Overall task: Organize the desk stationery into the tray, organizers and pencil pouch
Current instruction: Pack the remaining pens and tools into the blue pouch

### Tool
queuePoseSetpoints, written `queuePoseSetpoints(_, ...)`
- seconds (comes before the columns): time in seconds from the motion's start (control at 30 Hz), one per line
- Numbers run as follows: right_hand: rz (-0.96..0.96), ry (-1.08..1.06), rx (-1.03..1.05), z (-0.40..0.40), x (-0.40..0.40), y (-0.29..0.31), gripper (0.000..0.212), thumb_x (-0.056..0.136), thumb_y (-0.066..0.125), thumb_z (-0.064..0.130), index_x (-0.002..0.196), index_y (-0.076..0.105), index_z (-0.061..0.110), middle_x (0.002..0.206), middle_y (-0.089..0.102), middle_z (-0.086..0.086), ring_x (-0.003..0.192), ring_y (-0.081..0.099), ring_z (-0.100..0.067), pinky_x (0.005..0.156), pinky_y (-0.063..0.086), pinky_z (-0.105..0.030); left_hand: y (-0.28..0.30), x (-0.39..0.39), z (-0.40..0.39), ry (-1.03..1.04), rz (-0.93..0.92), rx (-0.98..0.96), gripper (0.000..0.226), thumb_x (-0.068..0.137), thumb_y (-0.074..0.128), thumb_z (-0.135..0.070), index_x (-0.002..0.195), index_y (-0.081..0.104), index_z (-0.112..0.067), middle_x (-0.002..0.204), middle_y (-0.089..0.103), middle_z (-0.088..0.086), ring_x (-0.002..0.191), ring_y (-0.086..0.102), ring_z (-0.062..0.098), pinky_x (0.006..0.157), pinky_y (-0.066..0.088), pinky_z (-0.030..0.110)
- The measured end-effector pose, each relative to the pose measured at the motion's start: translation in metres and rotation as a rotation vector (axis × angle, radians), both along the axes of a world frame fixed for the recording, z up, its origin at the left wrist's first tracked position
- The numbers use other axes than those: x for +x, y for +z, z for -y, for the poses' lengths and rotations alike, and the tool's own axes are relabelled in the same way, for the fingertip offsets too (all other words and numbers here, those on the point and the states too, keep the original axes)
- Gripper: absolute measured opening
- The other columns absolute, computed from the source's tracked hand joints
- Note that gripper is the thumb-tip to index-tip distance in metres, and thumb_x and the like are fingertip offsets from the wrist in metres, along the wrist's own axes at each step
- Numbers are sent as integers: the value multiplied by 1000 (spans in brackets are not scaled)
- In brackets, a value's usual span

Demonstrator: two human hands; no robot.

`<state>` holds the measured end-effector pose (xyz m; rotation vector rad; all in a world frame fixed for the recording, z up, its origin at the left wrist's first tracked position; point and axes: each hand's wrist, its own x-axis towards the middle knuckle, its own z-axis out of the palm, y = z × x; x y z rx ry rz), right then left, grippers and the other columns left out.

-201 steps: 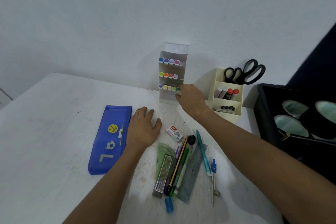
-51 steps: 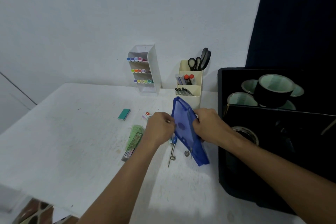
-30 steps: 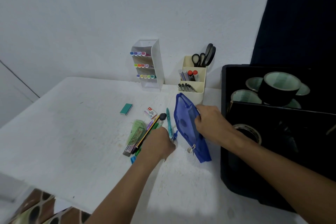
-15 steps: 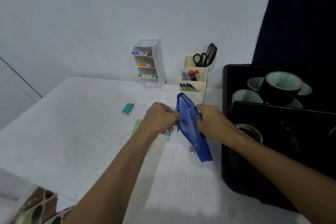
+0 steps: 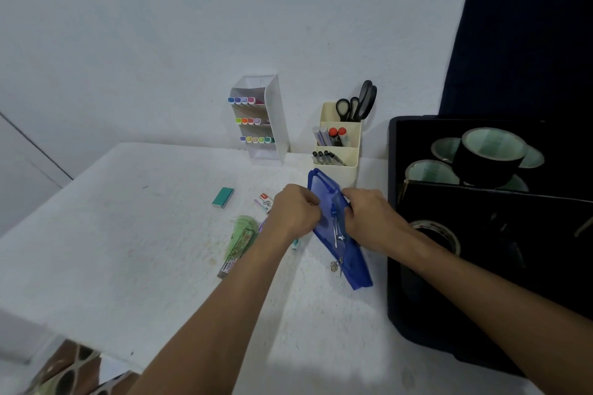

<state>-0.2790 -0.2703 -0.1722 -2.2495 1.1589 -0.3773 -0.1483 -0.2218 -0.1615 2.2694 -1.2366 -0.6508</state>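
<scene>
The blue pencil pouch (image 5: 353, 263) stands on its edge on the white desk (image 5: 128, 234), its mouth held apart. My left hand (image 5: 293, 213) grips the pouch's left lip and my right hand (image 5: 367, 218) grips the right lip. A metal compass (image 5: 335, 224) lies inside the pouch between my hands. Left of my left arm lie a green ruler and a pen pack (image 5: 239, 242), partly hidden by that arm. A small staple box (image 5: 263, 201) and a teal eraser (image 5: 222, 197) rest farther back on the desk.
A white marker organizer (image 5: 266, 119) and a cream organizer (image 5: 340, 151) holding scissors, markers and pens stand against the wall. A black tray (image 5: 481, 266) with several tape rolls fills the right side. The desk's front edge runs across the lower left.
My left hand took items from the pile beside the pouch and brought them to its mouth. The compass now lies inside the pouch, and both hands hold its lips.
</scene>
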Motion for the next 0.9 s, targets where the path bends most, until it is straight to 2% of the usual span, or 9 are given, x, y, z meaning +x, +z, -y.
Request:
queuePoseSetpoints(0.13,-20,4,2,0,1,0,16,92,53,10,107,56,6,108,59,-14,87,62,-27,71,55,-32,-5,17,-2,107,44,-33,24,89,57,-8,110,69,-9,111,67,6,85,54,13,72,43,24)
queuePoseSetpoints(0.2,-31,-2,8,1,2,-1,18,92,53,10,110,56,6,109,59,-13,88,62,-26,72,55,-31,-10,23,-3,146,58,18,26,90,59,-12,115,66,-8,115,65,6,86,52,13,73,42,23)
queuePoseSetpoints(0.33,-25,-7,6,1,2,-1,17,93,53,10,109,57,6,107,60,-13,85,63,-25,71,57,-32,-26,26,-10,118,106,148,28,87,60,-16,112,64,-4,94,69,12,76,65,21,68,56,30)
queuePoseSetpoints(0.43,-38,0,-8,0,1,-1,19,93,52,11,112,56,6,109,60,-13,86,62,-23,73,54,-28,-38,21,-15,57,217,180,41,83,62,-25,122,56,-12,74,63,6,67,65,21,65,59,34)
queuePoseSetpoints(0.5,-31,1,-16,1,1,-2,18,93,51,11,110,56,7,109,60,-13,86,62,-24,72,55,-30,-42,18,-18,34,299,183,51,83,62,-27,131,47,-17,76,58,3,72,64,21,61,56,33)
queuePoseSetpoints(0.57,-21,-1,-17,1,1,-2,17,93,50,11,109,57,7,107,60,-13,85,62,-24,69,54,-29,-46,18,-20,33,314,179,60,82,63,-24,137,41,-20,83,59,4,77,64,21,66,58,34)
queuePoseSetpoints(0.63,-17,-5,-13,1,0,-3,15,93,50,11,107,57,8,106,60,-13,84,62,-23,67,54,-29,-47,19,-20,35,279,185,57,81,65,-21,134,45,-16,84,60,4,77,63,20,69,59,34)
queuePoseSetpoints(0.77,-36,-5,1,0,1,-3,18,93,53,11,110,56,8,108,59,-12,87,63,-23,71,55,-29,-40,23,-23,69,164,227,40,78,71,-24,113,60,-7,85,62,4,79,66,21,72,59,31)
queuePoseSetpoints(0.9,-41,-4,14,0,2,-2,18,92,55,11,110,55,8,109,59,-11,89,62,-23,72,53,-27,-27,25,-27,125,66,211,36,81,69,-27,110,63,-8,91,68,7,78,69,21,77,60,33)
